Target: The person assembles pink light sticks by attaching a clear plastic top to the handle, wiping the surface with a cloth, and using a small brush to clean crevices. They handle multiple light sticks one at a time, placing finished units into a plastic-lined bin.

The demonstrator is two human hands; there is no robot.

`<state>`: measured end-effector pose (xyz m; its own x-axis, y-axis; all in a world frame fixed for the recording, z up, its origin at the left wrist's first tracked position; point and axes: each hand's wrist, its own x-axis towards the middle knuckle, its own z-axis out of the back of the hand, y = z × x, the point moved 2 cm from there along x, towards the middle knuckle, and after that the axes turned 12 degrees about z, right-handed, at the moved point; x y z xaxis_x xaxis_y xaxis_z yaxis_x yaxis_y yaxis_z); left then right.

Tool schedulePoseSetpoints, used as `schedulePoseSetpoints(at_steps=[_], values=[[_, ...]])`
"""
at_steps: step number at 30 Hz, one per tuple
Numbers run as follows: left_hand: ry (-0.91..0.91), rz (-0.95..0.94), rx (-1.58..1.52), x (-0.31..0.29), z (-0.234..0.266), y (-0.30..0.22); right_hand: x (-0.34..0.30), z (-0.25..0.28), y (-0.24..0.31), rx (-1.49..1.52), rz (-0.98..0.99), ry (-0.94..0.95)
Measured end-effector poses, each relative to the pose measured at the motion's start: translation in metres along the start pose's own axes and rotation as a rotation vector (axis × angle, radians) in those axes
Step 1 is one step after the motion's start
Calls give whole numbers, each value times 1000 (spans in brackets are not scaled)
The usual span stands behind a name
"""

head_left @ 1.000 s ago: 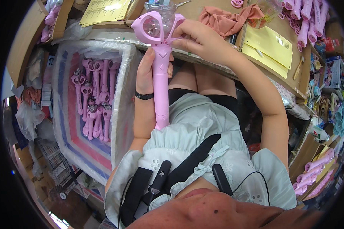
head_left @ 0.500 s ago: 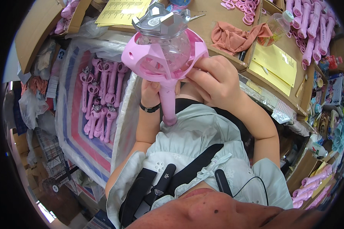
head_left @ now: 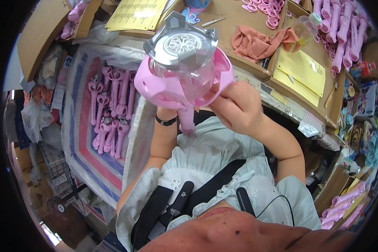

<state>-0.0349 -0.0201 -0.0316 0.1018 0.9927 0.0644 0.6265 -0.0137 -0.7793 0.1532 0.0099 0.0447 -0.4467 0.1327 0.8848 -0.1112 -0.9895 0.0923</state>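
In front of my chest is a pink light stick [head_left: 161, 90] with a clear globe [head_left: 187, 80], an open pink shell around it and a silver crown-shaped cap [head_left: 182, 46] on top. Its head leans so that the cap's round, flower-like pattern shows. My left hand [head_left: 167, 113] is around the upper handle from behind; the stick's head hides most of its fingers. With bent fingers, my right hand [head_left: 240, 105] pinches the right edge of the pink shell, and those fingertips are partly hidden inside it.
Several similar light sticks [head_left: 109, 109] lie in a plastic-lined striped bag at left. On the bench are yellow sheets [head_left: 300, 75], an orange cloth [head_left: 256, 42], a clear jar [head_left: 302, 31], a white pen-like tool [head_left: 213, 22], pink rings [head_left: 272, 12] and pink handles [head_left: 344, 29].
The light stick's head has tipped toward me, bringing the cap's top into view and foreshortening the handle. My right hand has shifted slightly down with the shell's edge; my left is more hidden.
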Motion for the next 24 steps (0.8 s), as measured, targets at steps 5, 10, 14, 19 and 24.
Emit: schedulePoseSetpoints(at_steps=[5, 10, 14, 19, 24], values=[[-2, 14, -11, 2, -3, -1, -3, 1, 7, -90, 30, -40], [-5, 30, -19, 2, -4, 3, -1, -7, 0, -95, 30, -68], [-7, 42, -19, 2, -6, 1, 0, -11, 0, -98, 37, -63], [-40, 65, -11, 1, -15, -7, -2, -13, 2, -52, 9, -20], [18, 206, -105, 11, -22, -10, -2, -17, -16, -6, -42, -66]])
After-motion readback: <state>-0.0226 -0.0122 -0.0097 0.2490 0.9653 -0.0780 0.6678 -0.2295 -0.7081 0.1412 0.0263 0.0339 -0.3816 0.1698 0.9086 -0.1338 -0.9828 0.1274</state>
